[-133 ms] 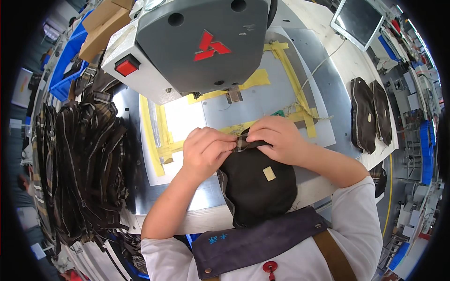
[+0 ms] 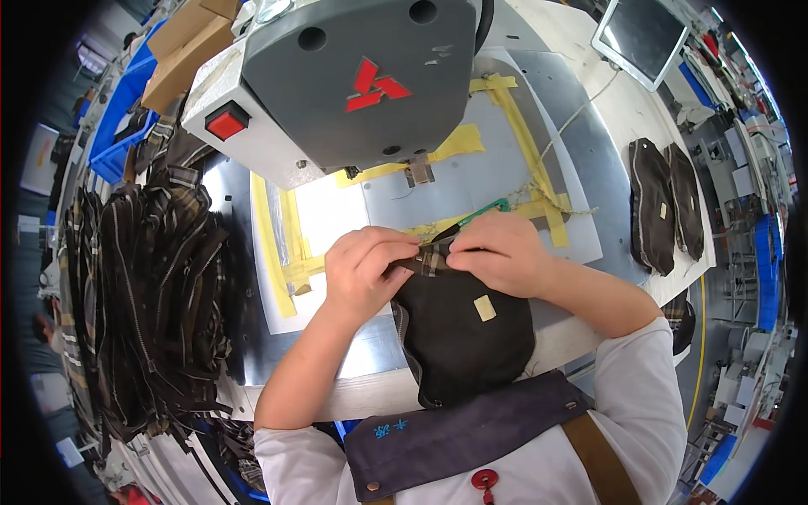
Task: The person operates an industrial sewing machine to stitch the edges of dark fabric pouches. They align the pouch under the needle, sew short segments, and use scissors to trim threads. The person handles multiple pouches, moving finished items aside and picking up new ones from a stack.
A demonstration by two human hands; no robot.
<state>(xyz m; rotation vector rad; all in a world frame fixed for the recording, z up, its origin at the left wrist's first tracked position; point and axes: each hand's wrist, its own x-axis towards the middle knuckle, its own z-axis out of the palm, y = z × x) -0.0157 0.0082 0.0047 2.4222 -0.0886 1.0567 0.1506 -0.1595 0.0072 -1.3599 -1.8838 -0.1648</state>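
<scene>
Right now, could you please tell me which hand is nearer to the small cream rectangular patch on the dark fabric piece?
Right. The right hand is just above the cream patch in the picture; the left hand is farther off, up and to its left.

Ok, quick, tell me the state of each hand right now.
Left hand: closed, pinching the dark fabric piece at its plaid edge.
Right hand: closed, pinching the same plaid edge farther right.
</scene>
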